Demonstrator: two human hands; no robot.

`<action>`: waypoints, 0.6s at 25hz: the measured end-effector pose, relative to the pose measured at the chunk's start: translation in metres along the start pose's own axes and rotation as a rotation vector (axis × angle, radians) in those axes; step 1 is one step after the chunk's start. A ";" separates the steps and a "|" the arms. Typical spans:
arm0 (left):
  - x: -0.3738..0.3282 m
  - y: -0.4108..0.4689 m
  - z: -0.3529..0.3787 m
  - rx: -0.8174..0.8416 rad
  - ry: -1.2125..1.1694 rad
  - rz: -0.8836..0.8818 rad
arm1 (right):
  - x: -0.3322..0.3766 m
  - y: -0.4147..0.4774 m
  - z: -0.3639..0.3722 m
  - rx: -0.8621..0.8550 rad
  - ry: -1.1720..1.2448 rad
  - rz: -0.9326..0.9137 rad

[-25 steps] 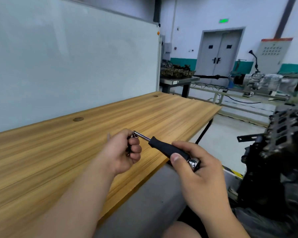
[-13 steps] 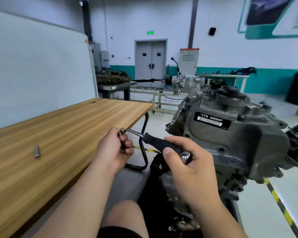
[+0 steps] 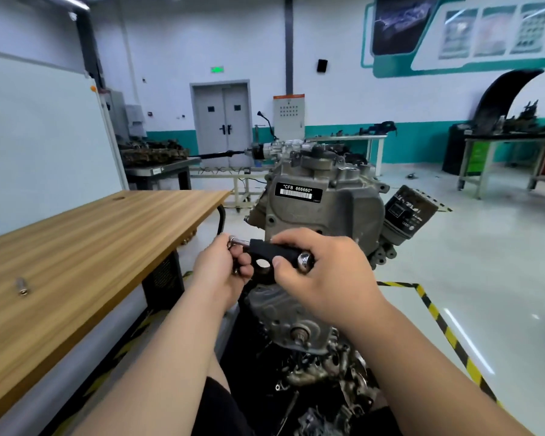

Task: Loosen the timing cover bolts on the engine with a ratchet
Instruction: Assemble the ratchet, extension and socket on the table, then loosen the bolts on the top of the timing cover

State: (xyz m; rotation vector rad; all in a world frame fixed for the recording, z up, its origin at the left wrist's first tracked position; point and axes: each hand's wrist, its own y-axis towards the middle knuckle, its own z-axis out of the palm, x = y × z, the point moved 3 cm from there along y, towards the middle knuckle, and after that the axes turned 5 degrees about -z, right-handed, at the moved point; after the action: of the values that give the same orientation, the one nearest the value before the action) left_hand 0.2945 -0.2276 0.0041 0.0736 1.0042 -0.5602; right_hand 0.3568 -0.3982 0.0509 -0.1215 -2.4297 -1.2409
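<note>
The grey engine (image 3: 324, 209) with its timing cover and a black "CFB 666660" label stands straight ahead. I hold the ratchet (image 3: 276, 251) level in front of the cover. My right hand (image 3: 321, 275) grips its black handle, whose chrome end cap shows by my thumb. My left hand (image 3: 224, 272) is curled round the ratchet's metal head end, hiding the socket. I cannot tell whether the tool touches a bolt.
A wooden workbench (image 3: 85, 247) runs along my left with a loose bolt (image 3: 22, 286) lying on it. A black oil filter (image 3: 411, 212) sticks out at the engine's right. Yellow-black floor tape (image 3: 434, 313) borders the engine; other benches stand farther back.
My view has swung right from the workbench onto the engine. Both hands, still holding the ratchet, have come in front of the timing cover.
</note>
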 end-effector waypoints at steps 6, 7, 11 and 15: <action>0.014 0.001 0.021 0.102 -0.026 -0.005 | -0.023 -0.019 -0.013 -0.096 -0.009 -0.026; 0.012 0.003 0.024 0.125 -0.026 0.000 | -0.029 -0.020 -0.013 -0.075 0.071 0.051; 0.015 0.009 0.036 0.084 0.047 -0.041 | -0.032 -0.027 -0.003 0.063 0.357 0.247; 0.041 0.020 0.037 0.126 0.120 -0.233 | -0.024 -0.035 0.015 0.220 0.841 0.308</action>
State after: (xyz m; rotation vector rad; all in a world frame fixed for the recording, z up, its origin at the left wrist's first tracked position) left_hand 0.3500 -0.2386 -0.0134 0.1039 1.1010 -0.8409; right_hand 0.3653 -0.4046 0.0070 0.0782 -1.7065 -0.6786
